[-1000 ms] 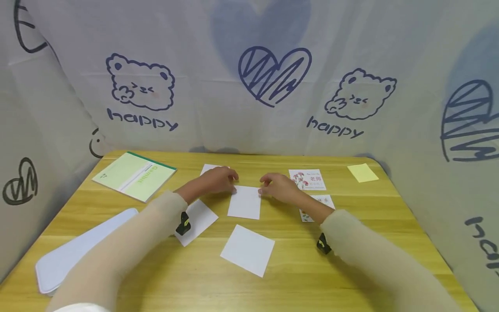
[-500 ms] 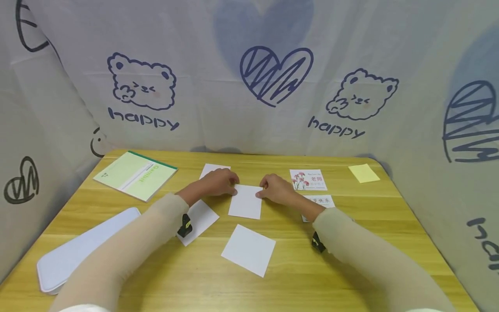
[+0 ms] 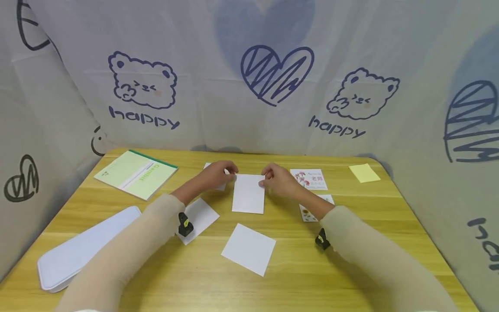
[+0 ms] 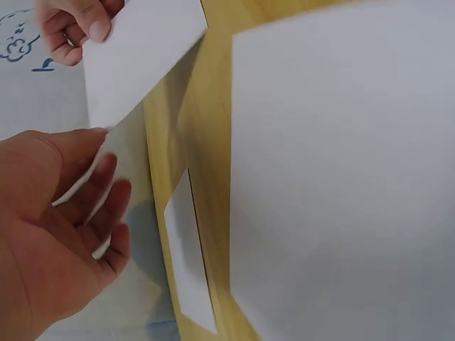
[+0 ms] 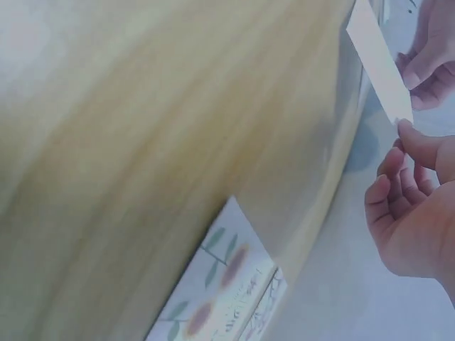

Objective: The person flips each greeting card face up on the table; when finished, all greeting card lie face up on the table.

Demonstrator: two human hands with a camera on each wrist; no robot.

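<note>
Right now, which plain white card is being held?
The middle card, pinched near its far corners by the left hand and the right hand; the other three plain white cards lie on the table.

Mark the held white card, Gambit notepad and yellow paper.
Held white card (image 3: 248, 194), head view, middle of its visible face
Gambit notepad (image 3: 136, 174), head view, middle of its cover
Yellow paper (image 3: 364, 173), head view, its middle

Held white card (image 4: 149, 50) cut off above in left wrist view, sunflower card (image 5: 213, 284) blurred
</note>
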